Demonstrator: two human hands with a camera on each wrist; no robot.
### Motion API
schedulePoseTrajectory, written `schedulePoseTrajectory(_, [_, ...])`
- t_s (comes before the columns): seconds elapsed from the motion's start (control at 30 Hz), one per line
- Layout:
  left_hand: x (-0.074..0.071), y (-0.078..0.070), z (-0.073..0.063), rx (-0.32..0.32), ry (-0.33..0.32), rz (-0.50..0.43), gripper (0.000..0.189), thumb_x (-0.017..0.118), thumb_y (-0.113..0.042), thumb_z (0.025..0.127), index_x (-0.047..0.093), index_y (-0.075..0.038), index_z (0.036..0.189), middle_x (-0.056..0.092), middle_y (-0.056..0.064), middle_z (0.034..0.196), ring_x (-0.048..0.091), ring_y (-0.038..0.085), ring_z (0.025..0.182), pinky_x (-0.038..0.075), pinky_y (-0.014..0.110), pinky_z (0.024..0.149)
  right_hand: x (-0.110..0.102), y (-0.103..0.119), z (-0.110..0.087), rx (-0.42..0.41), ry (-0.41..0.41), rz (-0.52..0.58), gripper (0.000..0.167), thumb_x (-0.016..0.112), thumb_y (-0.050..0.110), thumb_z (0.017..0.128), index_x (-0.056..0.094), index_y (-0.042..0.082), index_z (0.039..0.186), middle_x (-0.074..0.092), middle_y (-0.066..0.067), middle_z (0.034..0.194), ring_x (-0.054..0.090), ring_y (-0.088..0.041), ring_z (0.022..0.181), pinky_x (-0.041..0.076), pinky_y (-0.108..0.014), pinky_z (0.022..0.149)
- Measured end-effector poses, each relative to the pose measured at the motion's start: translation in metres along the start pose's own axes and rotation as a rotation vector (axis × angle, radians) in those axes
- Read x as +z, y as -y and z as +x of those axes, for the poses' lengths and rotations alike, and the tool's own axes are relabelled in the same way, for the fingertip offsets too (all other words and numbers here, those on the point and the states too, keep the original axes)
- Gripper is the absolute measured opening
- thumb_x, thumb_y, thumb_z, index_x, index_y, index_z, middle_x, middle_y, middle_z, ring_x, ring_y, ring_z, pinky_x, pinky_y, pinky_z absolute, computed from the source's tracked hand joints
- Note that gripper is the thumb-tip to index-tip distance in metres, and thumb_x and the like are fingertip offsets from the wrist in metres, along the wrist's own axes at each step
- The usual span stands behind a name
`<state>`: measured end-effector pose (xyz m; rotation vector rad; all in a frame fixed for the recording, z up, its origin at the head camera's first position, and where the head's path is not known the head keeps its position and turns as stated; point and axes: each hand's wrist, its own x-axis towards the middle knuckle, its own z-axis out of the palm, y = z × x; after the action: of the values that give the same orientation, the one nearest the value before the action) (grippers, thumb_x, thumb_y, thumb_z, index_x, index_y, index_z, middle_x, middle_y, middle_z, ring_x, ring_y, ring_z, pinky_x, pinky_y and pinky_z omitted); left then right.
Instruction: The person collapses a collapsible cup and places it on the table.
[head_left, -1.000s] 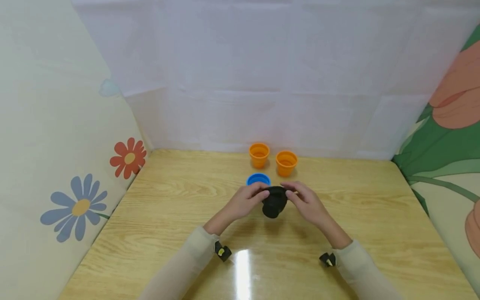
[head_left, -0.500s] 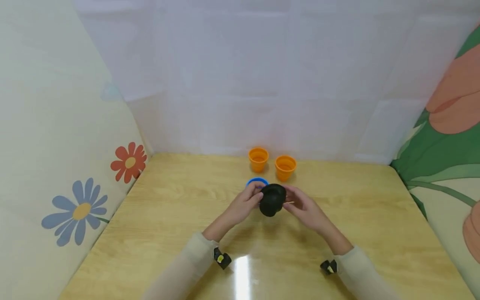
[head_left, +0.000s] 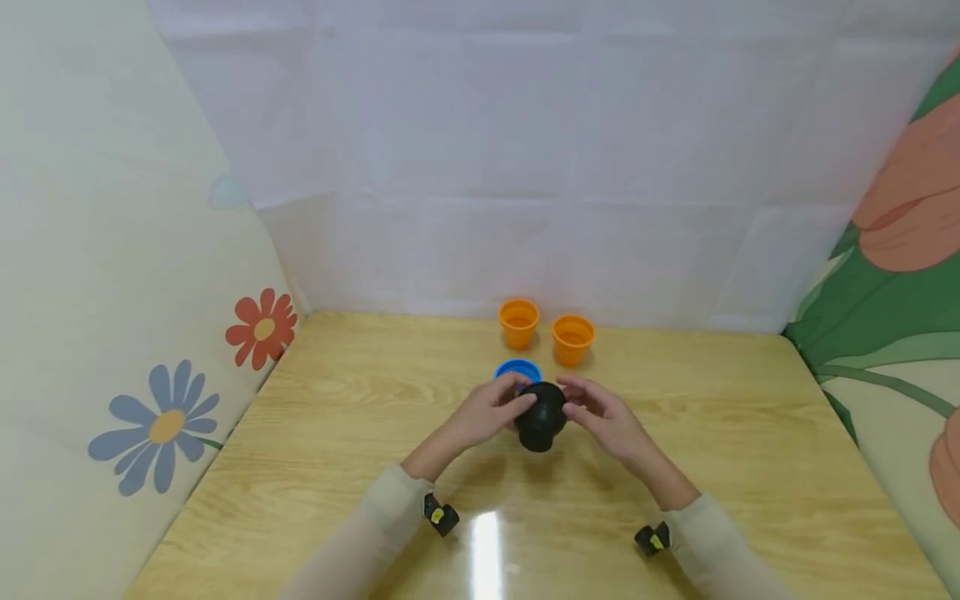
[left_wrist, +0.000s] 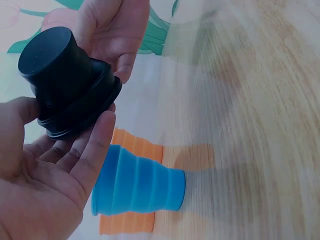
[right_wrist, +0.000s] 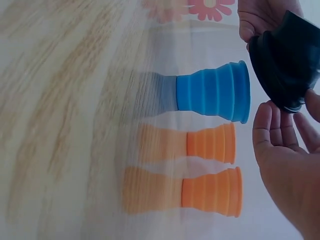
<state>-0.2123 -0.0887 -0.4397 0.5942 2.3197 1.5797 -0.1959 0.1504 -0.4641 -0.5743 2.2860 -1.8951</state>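
Observation:
A black collapsible cup (head_left: 543,417), partly folded into itself and tilted, is held up over the table between both hands. My left hand (head_left: 483,412) grips its left side, thumb on the near wall and fingers beneath the rim, as the left wrist view shows. On the other side my right hand (head_left: 607,417) pinches the edge of the cup (right_wrist: 290,65) between thumb and fingertips. The cup's flat base (left_wrist: 47,50) faces back toward the person. Just beyond the hands a blue cup (right_wrist: 212,92) stands upright, its lower part hidden in the head view.
Two orange cups stand upright farther back, one at left (head_left: 519,323) and one at right (head_left: 572,339). The wood-patterned table (head_left: 337,400) ends at a white cloth backdrop (head_left: 450,167). A camera is strapped to each wrist.
The black cup has been turned and tilted between the hands, its base swinging away and back to the lower left. My right fingers have shifted along its edge. The other cups stay put.

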Motion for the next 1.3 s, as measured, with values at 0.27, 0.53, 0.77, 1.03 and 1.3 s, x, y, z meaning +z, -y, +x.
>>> schedulePoseTrajectory(0.27, [0.004,0.002,-0.003,-0.003,-0.013,-0.031,0.034,0.048,-0.022,0.109,0.051,0.001,0.134,0.064,0.024,0.121,0.070,0.030,0.095,0.062,0.048,0.076,-0.001,-0.002,-0.007,-0.013,0.043,0.107,0.049,0.062,0.010,0.101,0.048,-0.001,0.147,0.054,-0.023,0.140,0.058,-0.012,0.117,0.052,-0.023,0.096])
schedulePoseTrajectory(0.53, [0.011,-0.003,-0.006,0.008,-0.001,-0.057,0.036,0.045,-0.019,0.110,0.046,-0.004,0.142,0.060,0.024,0.122,0.065,0.035,0.109,0.060,0.049,0.085,-0.002,-0.003,-0.010,-0.007,0.068,0.178,0.050,0.059,0.011,0.103,0.043,-0.005,0.148,0.057,-0.026,0.133,0.064,-0.012,0.110,0.059,-0.033,0.090])
schedulePoseTrajectory(0.77, [0.008,-0.004,-0.004,0.036,-0.004,0.015,0.033,0.055,-0.025,0.106,0.056,-0.003,0.131,0.066,0.017,0.120,0.066,0.025,0.104,0.061,0.039,0.082,-0.001,-0.002,-0.008,0.044,0.025,0.149,0.045,0.058,0.011,0.104,0.048,-0.006,0.144,0.058,-0.030,0.131,0.067,-0.015,0.105,0.060,-0.033,0.087])
schedulePoseTrajectory(1.03, [0.011,-0.005,-0.003,0.057,0.003,0.051,0.026,0.057,-0.018,0.105,0.059,-0.001,0.124,0.068,0.014,0.102,0.069,0.020,0.086,0.062,0.049,0.075,-0.002,0.001,-0.009,0.087,0.024,0.124,0.044,0.056,0.018,0.105,0.051,-0.005,0.142,0.061,-0.028,0.128,0.068,-0.019,0.102,0.061,-0.033,0.085])
schedulePoseTrajectory(1.3, [0.013,-0.005,-0.001,0.088,0.011,0.103,0.022,0.060,-0.014,0.103,0.061,0.000,0.120,0.070,0.012,0.100,0.069,0.017,0.083,0.063,0.040,0.071,-0.001,0.002,-0.009,0.081,-0.010,0.034,0.037,0.059,0.015,0.104,0.056,-0.004,0.136,0.065,-0.024,0.117,0.068,-0.023,0.098,0.062,-0.033,0.079])
